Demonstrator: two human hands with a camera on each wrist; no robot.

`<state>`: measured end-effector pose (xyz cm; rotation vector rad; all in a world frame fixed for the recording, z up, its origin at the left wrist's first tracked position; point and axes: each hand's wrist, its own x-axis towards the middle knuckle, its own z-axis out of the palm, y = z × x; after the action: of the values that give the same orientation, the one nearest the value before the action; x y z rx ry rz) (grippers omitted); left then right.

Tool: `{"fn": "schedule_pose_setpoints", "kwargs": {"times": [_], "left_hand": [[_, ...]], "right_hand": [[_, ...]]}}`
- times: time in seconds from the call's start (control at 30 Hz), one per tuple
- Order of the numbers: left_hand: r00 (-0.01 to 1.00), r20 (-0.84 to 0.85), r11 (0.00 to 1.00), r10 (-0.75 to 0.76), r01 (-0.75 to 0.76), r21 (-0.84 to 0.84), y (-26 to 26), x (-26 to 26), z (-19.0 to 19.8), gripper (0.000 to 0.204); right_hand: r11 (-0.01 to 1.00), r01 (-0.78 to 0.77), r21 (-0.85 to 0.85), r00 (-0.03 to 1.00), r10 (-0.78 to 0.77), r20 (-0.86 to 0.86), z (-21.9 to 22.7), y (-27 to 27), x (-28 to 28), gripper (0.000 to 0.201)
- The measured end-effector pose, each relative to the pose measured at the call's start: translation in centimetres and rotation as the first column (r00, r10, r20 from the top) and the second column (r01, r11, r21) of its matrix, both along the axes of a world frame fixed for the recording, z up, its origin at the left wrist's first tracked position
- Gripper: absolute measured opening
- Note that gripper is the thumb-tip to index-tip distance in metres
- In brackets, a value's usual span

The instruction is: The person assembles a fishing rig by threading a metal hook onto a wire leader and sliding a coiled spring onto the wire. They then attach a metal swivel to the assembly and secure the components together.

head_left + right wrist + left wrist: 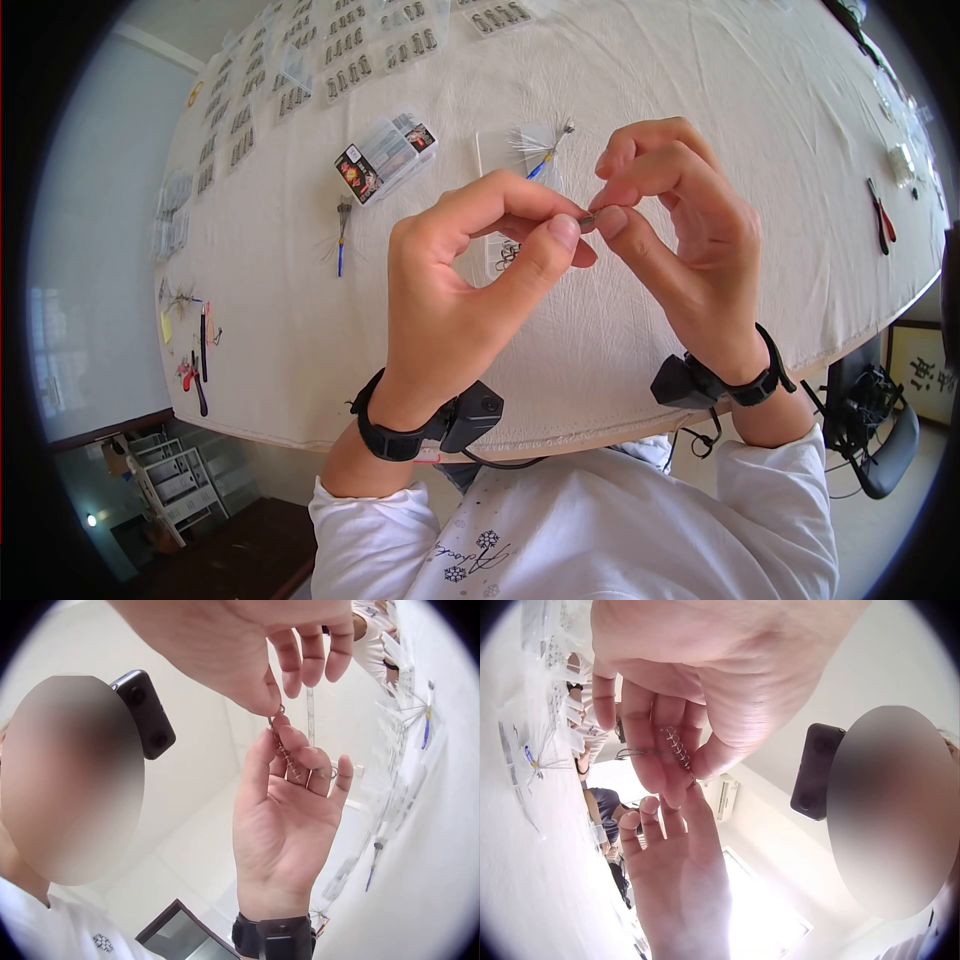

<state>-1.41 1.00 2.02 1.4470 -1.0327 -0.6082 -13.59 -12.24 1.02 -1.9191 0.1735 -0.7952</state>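
Note:
A small coiled wire spring [588, 221] is held between my two hands above the table. My left hand [455, 270] pinches it between thumb and fingers. At the spring's other end, thumb and index finger of my right hand [690, 235] pinch the tip, the other fingers bent loosely. In the left wrist view the metal coil [676, 746] lies along the left fingers, and a thin wire loop [628, 754] sticks out beside them. A small ring [281, 710] shows at the right fingertips. Below the hands, a clear box with dark hooks [503, 252] is partly hidden.
Behind the hands lie a clear lid [490, 152] and a blue-handled bundle of fine wires [540, 160]. Stacked plastic boxes [385, 160] and another wire bundle [342, 235] are farther left. Pliers lie right [882, 220] and left [197, 385]. Boxes of springs [350, 72] line the back.

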Motion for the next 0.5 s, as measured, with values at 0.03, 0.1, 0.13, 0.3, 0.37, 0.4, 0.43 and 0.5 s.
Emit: {"fn": "schedule_pose_setpoints", "kwargs": {"times": [0.03,0.1,0.13,0.3,0.37,0.4,0.43,0.5], "left_hand": [[1.000,0.016,1.000,0.005,-0.005,0.009,0.01,0.00,0.02,0.016],[0.999,0.039,0.999,0.017,-0.016,-0.049,-0.15,0.02,-0.31,0.014],[0.998,0.050,0.997,0.024,-0.020,-0.078,-0.24,0.02,-0.43,0.013],[0.998,0.060,0.996,0.032,-0.027,-0.083,-0.25,-0.04,-0.44,0.009],[0.999,-0.006,0.998,0.033,-0.033,-0.046,-0.10,-0.19,-0.17,0.008],[0.998,-0.039,0.999,0.043,-0.044,-0.021,-0.05,-0.30,0.14,0.009],[0.996,-0.071,0.999,0.055,-0.054,0.004,-0.04,-0.37,0.30,0.009],[0.985,-0.170,0.999,0.026,-0.030,-0.025,-0.15,-0.38,-0.10,0.010]], "right_hand": [[1.000,0.008,0.002,1.000,-0.008,0.002,0.02,0.04,0.04,0.010],[1.000,0.018,-0.024,1.000,-0.018,0.009,0.01,0.06,0.08,0.010],[0.999,0.022,-0.036,1.000,-0.022,0.013,0.00,0.04,0.08,0.010],[1.000,0.009,-0.020,1.000,-0.009,-0.023,0.02,0.13,-0.03,0.010],[1.000,0.004,0.003,1.000,-0.004,-0.026,0.00,0.16,-0.03,0.009],[1.000,0.001,0.021,1.000,0.000,-0.022,-0.07,0.14,-0.04,0.009],[0.999,-0.003,0.038,1.000,0.004,-0.019,-0.13,0.13,-0.06,0.008],[0.995,-0.024,0.101,0.999,0.026,-0.020,-0.19,0.12,-0.05,0.007]]}}
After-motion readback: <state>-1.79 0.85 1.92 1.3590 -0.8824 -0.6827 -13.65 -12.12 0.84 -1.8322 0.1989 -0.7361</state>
